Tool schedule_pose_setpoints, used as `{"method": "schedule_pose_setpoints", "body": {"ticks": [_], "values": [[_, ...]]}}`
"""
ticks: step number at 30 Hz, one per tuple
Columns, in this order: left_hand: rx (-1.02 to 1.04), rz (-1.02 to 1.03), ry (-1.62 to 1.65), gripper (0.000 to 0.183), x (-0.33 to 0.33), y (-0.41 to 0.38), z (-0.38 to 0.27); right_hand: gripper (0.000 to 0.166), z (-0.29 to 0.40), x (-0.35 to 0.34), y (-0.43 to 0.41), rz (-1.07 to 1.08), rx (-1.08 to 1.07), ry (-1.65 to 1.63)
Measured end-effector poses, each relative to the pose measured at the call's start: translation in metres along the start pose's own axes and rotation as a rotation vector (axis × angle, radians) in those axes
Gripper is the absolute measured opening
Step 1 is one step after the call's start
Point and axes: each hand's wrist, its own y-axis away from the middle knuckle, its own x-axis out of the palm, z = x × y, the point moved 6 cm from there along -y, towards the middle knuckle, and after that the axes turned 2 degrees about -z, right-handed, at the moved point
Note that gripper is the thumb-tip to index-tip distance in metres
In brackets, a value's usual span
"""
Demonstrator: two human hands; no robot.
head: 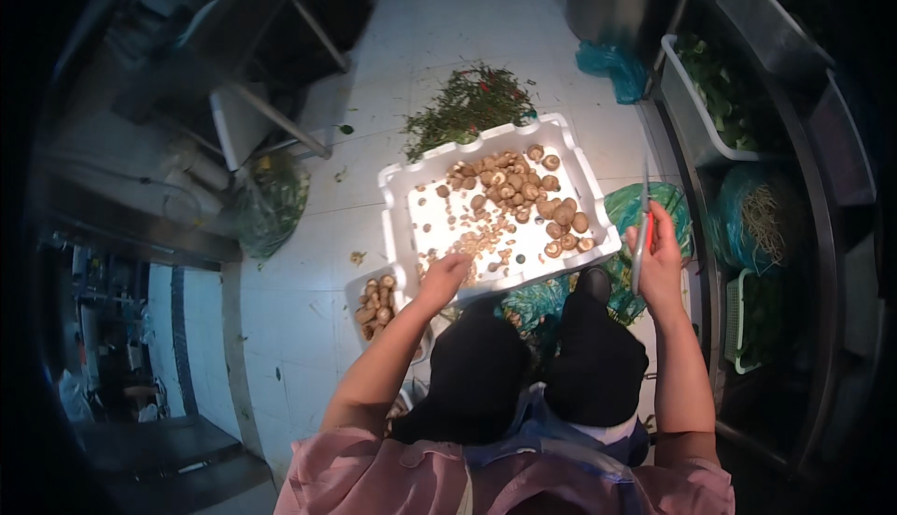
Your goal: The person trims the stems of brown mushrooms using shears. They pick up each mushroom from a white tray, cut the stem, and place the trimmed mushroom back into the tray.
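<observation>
A large white plastic crate point(598, 224) lies before my knees. In its far and right parts sit brown mushrooms point(515, 182), whole with their caps on. Small cut mushroom stems point(483, 240) are scattered over its near left floor. My left hand point(446, 280) hovers at the crate's near left side, beside the stems, with its fingers curled; whether something is in them cannot be made out. Right of the crate, my right hand point(659, 262) grips scissors point(646, 231) with red and grey handles, blades pointing away from me.
At the left, a smaller tub point(355, 291) holds more mushrooms point(376, 308). Beyond the crate lies a heap of green trimmings point(469, 105) with red bits. Green plastic bags point(648, 199) rest at the right, near a rack with vegetable bins point(722, 133). A bag of greens point(273, 199) stands left.
</observation>
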Motion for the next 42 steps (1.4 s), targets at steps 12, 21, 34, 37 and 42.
{"method": "schedule_pose_setpoints", "body": {"ticks": [12, 21, 34, 37, 42], "values": [[0.505, 0.405, -0.421, 0.037, 0.220, -0.150, -0.004, 0.045, -0.174, 0.059, -0.083, -0.017, 0.394, 0.000], [-0.353, 0.109, 1.042, 0.033, 0.146, -0.144, 0.037, 0.062, -0.180, 0.084, -0.064, 0.357, 0.310, 0.215], [-0.137, 0.107, 1.290, 0.050, 0.065, -0.074, 0.002, 0.068, -0.145, 0.124, -0.025, 0.812, 0.041, 0.559], [-0.063, 0.033, 1.121, 0.053, 0.066, -0.076, 0.006, 0.066, -0.150, 0.124, -0.023, 0.822, 0.125, 0.557], [0.101, -0.044, 0.930, 0.055, 0.065, -0.074, 0.000, 0.063, -0.155, 0.131, -0.017, 0.876, 0.282, 0.523]]}}
